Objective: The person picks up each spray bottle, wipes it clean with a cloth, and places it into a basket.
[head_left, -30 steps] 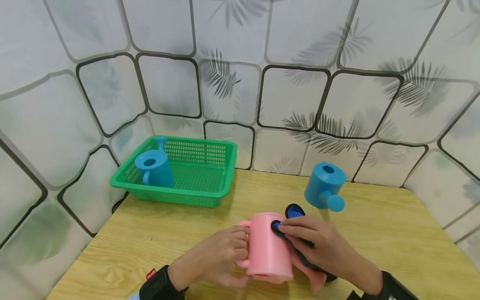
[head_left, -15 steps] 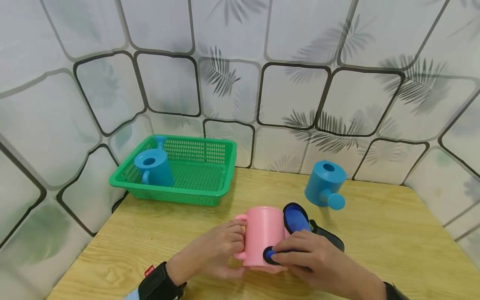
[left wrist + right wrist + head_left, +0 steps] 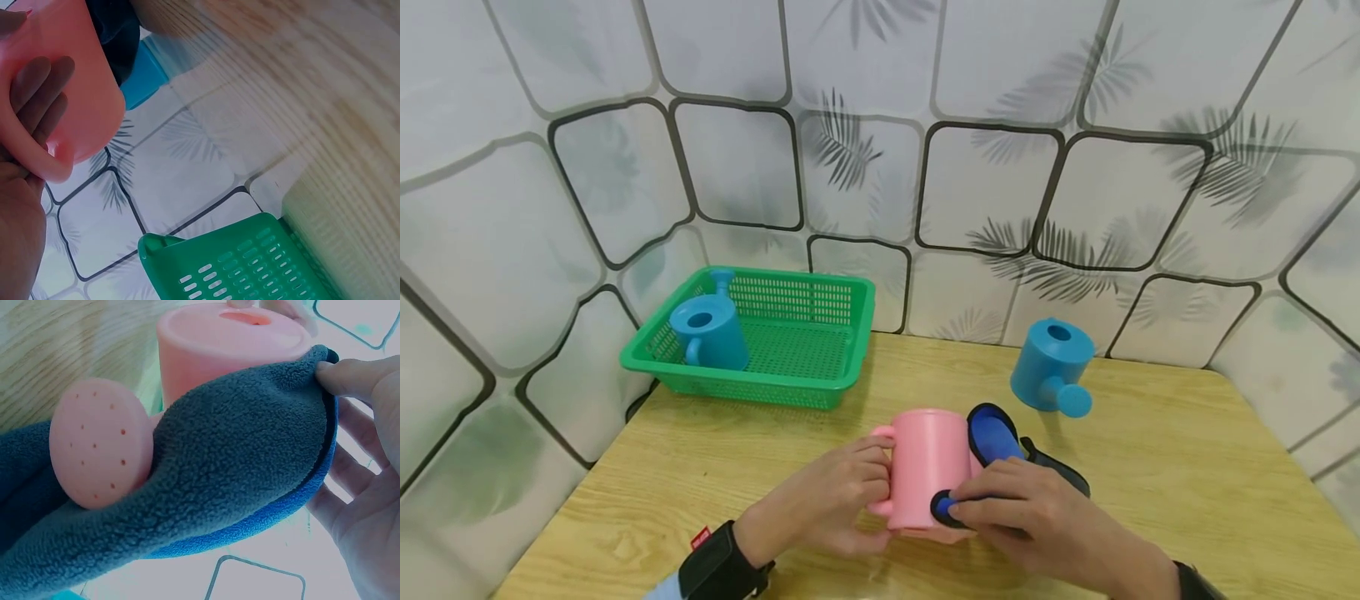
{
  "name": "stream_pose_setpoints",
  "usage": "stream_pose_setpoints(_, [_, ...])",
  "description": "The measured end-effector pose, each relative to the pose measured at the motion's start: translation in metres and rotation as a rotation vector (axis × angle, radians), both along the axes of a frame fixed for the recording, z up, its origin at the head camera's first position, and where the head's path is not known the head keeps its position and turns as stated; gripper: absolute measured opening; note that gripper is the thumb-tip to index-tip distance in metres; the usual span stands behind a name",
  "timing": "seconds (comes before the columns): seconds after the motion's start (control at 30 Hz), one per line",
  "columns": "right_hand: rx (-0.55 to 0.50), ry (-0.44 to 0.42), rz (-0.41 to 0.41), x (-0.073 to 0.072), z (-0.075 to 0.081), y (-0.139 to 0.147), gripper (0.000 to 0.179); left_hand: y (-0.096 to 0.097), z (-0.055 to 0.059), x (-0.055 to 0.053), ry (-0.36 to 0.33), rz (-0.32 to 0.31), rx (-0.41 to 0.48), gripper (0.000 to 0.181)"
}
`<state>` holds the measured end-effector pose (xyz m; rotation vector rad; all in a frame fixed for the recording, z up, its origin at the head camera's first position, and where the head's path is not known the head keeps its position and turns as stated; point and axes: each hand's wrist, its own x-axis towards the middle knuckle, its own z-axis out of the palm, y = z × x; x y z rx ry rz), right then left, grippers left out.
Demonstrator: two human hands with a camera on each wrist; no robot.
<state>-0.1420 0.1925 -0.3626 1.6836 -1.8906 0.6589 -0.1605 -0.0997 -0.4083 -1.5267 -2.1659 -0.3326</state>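
Observation:
A pink watering can [image 3: 928,467] is tilted onto its side at the front of the table, its top towards me. My left hand [image 3: 842,500] grips its handle, fingers passing through the loop in the left wrist view. My right hand [image 3: 1037,521] pinches a dark-edged blue fleece cloth [image 3: 996,435], thumb on one face and fingers behind. One end of the cloth lies against the can's side near the top. In the right wrist view the cloth wraps around the can's spout, leaving the pink sprinkler head [image 3: 100,444] showing; the spout's neck is mostly hidden.
At the back left stands a green basket [image 3: 737,385] with a blue watering can [image 3: 718,342] inside. Another blue watering can [image 3: 1048,367] stands at the back right, sprinkler head towards me. A patterned wall covering [image 3: 985,192] rises behind the wooden table [image 3: 1187,467].
My right hand has drawn the cloth's end down the can towards me, and more of the cloth now shows at the right. The can has shifted slightly back; the left hand keeps its grip.

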Motion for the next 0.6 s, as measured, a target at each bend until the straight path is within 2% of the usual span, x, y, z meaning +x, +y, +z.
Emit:
stream_pose_setpoints(0.17, [-0.01, 0.006, -0.047, -0.006, 0.0, 0.005, 0.021, 0.002, 0.0, 0.001, 0.054, -0.039, 0.021, 0.03])
stream_pose_setpoints(0.27, [-0.033, 0.0, -0.06, -0.012, 0.0, 0.007, 0.022, 0.002, 0.001, 0.003, 0.035, -0.039, 0.018, 0.029])
stream_pose_setpoints(0.33, [-0.039, -0.029, -0.076, -0.015, 0.001, 0.009, 0.023, 0.003, 0.002, 0.005, 0.007, -0.031, 0.016, 0.029])
stream_pose_setpoints(0.43, [-0.036, -0.064, -0.107, -0.019, 0.002, 0.012, 0.025, 0.003, 0.004, 0.006, 0.0, -0.018, 0.01, 0.031])
stream_pose_setpoints(0.6, [-0.026, -0.138, -0.157, -0.026, 0.001, 0.017, 0.029, 0.005, 0.006, 0.007, 0.049, -0.05, 0.029, 0.034])
